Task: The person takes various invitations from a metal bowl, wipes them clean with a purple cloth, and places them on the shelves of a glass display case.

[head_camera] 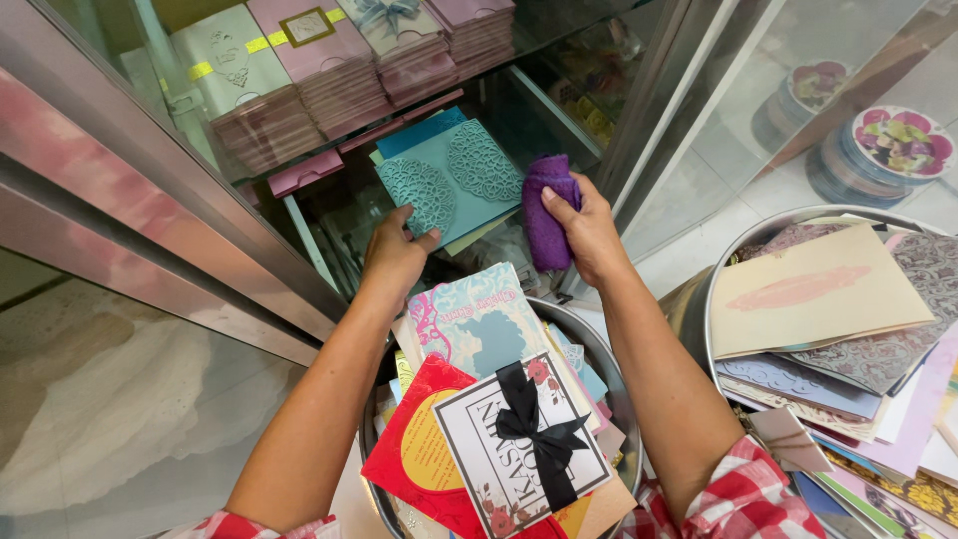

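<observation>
Card wiping under way at frame centre.
Left hand (pixel 394 255) grips teal lace-cut card (pixel 454 185); right hand (pixel 589 235) clenches purple cloth (pixel 547 215) beside it; wiping seemingly unfinished.

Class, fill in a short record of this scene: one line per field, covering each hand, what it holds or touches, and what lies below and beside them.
Left hand: grips the lower edge of a teal lace-cut card
Right hand: grip closed around a purple cloth
Below the hands: metal bowl heaped with cards, topmost a white card with a black bow
To the right: second metal bowl piled with cards
Behind glass: stacks of pink cards
</observation>
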